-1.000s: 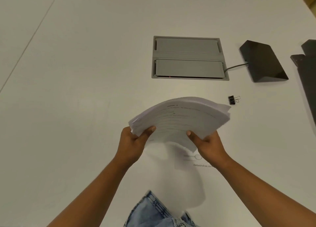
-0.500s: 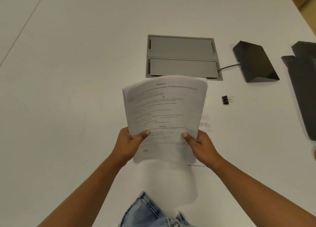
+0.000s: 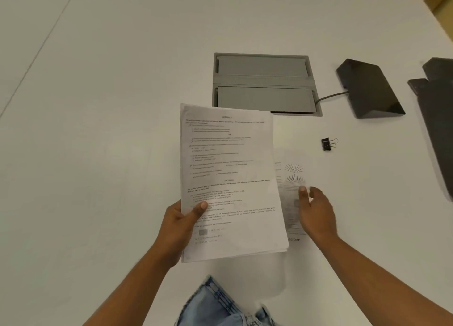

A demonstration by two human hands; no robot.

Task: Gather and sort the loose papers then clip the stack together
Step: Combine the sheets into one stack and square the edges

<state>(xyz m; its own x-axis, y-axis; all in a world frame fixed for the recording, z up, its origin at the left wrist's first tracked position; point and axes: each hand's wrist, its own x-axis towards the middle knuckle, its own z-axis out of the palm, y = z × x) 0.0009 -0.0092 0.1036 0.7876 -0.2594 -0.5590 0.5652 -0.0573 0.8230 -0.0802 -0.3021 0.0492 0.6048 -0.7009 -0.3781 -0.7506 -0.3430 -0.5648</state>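
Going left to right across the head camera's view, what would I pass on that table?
Left hand → stack of papers → right hand → binder clip → black wedge-shaped device → dark object at the right edge.

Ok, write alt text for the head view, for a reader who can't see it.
A person's left hand holds a stack of printed papers above a white table, while the open right hand reaches over one loose sheet lying flat. A black binder clip lies beyond it.

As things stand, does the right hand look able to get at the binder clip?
Probably yes: the right hand is empty and open, and only bare table lies between it and the binder clip.
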